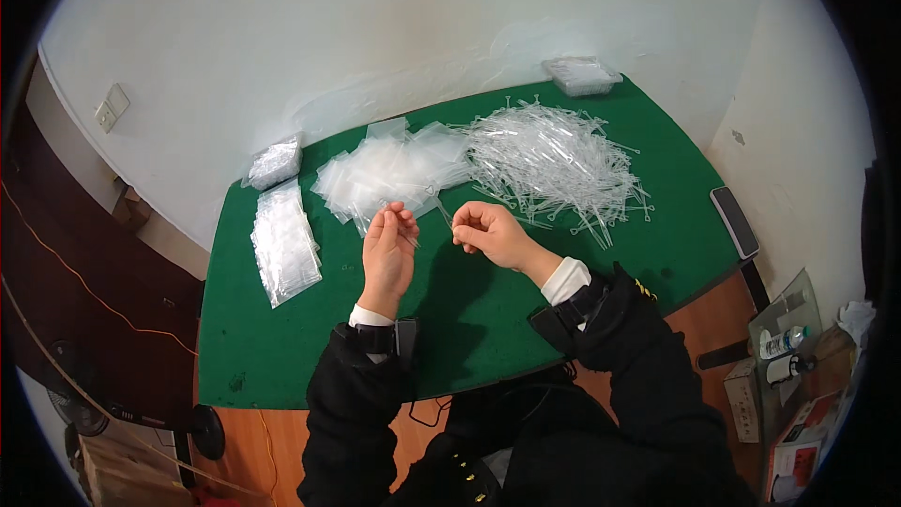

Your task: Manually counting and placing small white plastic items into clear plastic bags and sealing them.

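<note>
Over the green table, my left hand (389, 255) has its fingers closed on a few thin clear plastic sticks, whose ends poke out past the fingertips. To its right, my right hand (495, 234) pinches one clear plastic stick (443, 210) that slants up and left, with a small shaped loop at its top. Just beyond both hands lies a loose heap of clear flat plastic bags (389, 164). A large tangled pile of the same kind of clear sticks (554, 161) spreads out at the far right of the bags.
At the left, a neat row of filled clear bags (284, 246) lies near a clear plastic box (273, 162). Another clear box (582, 75) stands at the back right corner. A phone (734, 222) rests at the right edge, and a shelf with bottles (784, 343) stands beyond it.
</note>
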`<action>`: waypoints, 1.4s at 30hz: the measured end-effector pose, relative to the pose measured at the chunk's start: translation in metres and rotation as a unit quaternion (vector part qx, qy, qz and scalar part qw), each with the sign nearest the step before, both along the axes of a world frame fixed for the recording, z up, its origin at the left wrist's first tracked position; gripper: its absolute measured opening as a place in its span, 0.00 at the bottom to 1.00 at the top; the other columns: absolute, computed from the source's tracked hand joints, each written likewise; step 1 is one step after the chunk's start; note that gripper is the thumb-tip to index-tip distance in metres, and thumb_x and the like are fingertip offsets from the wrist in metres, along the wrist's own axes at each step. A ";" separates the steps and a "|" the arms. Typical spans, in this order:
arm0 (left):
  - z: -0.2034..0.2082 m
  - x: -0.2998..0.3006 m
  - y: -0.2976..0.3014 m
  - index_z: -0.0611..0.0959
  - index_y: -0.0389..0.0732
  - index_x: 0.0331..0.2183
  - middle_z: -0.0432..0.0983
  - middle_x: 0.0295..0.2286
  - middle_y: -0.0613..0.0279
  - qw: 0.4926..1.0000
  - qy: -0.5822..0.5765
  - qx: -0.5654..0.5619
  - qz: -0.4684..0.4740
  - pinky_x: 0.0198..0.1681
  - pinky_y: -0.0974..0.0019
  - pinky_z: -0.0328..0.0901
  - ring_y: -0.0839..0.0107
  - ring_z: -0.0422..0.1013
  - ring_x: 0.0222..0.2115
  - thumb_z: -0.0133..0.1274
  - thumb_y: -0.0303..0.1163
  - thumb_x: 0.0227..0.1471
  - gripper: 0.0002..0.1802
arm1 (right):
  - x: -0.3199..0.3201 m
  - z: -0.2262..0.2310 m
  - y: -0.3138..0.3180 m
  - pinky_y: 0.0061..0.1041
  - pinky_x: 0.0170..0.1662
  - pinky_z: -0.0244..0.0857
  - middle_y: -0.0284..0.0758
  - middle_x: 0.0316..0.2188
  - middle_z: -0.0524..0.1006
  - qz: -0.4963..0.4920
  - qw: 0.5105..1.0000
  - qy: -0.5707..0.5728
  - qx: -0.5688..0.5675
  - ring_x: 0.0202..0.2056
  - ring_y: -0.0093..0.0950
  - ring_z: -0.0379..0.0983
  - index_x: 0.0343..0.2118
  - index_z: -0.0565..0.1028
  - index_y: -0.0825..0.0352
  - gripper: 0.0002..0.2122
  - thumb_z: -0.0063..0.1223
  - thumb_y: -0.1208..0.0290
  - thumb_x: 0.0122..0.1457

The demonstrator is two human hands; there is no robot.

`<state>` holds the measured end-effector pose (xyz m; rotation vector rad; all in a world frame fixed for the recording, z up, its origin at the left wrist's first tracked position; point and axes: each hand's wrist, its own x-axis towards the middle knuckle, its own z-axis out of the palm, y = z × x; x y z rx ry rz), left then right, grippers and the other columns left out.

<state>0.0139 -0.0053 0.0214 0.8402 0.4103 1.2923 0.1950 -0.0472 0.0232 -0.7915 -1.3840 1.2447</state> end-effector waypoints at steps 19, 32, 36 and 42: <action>0.012 0.011 -0.017 0.70 0.35 0.39 0.70 0.38 0.56 0.991 0.061 0.096 -0.077 0.47 0.64 0.61 0.67 0.68 0.41 0.36 0.32 0.59 0.12 | -0.004 0.002 -0.003 0.14 0.25 0.57 0.25 0.19 0.68 0.047 0.998 0.019 -0.031 0.22 0.14 0.62 0.26 0.69 0.65 0.06 0.47 0.69 0.57; 0.013 0.013 -0.024 0.70 0.36 0.42 0.71 0.38 0.56 0.987 0.062 0.126 -0.083 0.47 0.62 0.62 0.64 0.68 0.42 0.36 0.32 0.59 0.13 | -0.008 -0.002 -0.003 0.15 0.26 0.57 0.25 0.21 0.69 0.038 0.999 -0.021 -0.019 0.23 0.15 0.64 0.27 0.71 0.66 0.08 0.46 0.67 0.57; 0.013 0.013 -0.023 0.70 0.37 0.43 0.71 0.39 0.56 0.985 0.073 0.130 -0.083 0.47 0.62 0.61 0.63 0.68 0.43 0.36 0.32 0.59 0.14 | -0.008 -0.001 -0.005 0.15 0.26 0.57 0.26 0.21 0.70 0.037 0.999 -0.023 -0.017 0.23 0.15 0.65 0.27 0.71 0.66 0.08 0.46 0.67 0.57; 0.014 0.014 -0.025 0.70 0.36 0.43 0.72 0.39 0.56 0.984 0.084 0.140 -0.072 0.46 0.62 0.62 0.62 0.68 0.43 0.37 0.32 0.59 0.14 | -0.008 -0.002 -0.004 0.15 0.26 0.57 0.27 0.21 0.71 0.043 0.999 -0.022 -0.007 0.23 0.15 0.65 0.28 0.71 0.66 0.08 0.45 0.67 0.58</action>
